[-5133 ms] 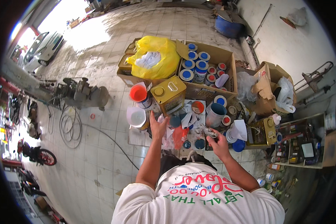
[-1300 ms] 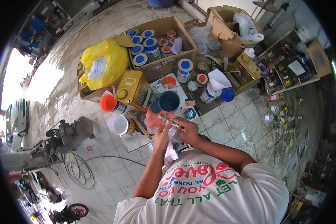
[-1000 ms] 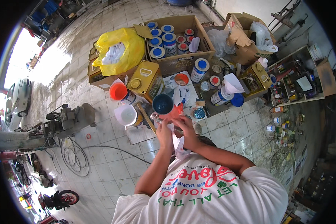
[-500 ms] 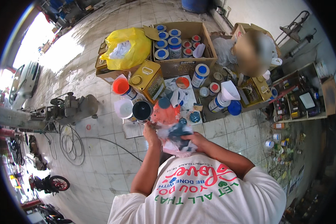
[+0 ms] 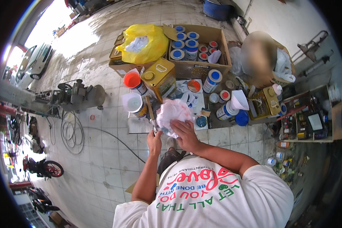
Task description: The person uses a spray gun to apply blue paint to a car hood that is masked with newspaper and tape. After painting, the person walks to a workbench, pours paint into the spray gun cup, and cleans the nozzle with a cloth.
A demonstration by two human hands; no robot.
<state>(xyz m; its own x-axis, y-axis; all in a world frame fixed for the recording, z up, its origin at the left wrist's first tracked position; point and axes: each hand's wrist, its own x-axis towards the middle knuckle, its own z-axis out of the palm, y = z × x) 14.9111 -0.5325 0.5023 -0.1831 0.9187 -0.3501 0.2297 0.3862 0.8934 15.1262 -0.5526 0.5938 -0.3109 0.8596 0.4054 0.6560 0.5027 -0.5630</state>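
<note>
My left hand [image 5: 154, 140] is closed round the silvery lower end of a metal tool with a long, brownish upper part [image 5: 150, 108]; its full shape is hidden. Beside it, my right hand [image 5: 185, 133] presses its fingers onto a bunched white rag [image 5: 173, 111] with pinkish stains. The rag lies against the tool's right side and covers what is behind it. Just beyond are a white cup-like container [image 5: 133, 103], an orange-lined container [image 5: 132, 80] and a gold rectangular can [image 5: 158, 78]. A small container of teal paint [image 5: 201, 121] stands to the right of the rag.
A cardboard box [image 5: 201, 70] of blue- and red-capped cans stands behind, beside a yellow plastic bag [image 5: 155, 45]. To the right are a white funnel [image 5: 239, 100], another gold can [image 5: 270, 99] and a shelf [image 5: 311, 140]. A hose [image 5: 119, 141] crosses the tiled floor at left.
The dark round cup above my left hand no longer shows. The rag has moved up and turned from its teal-stained side to a paler one. My right hand has shifted left onto it.
</note>
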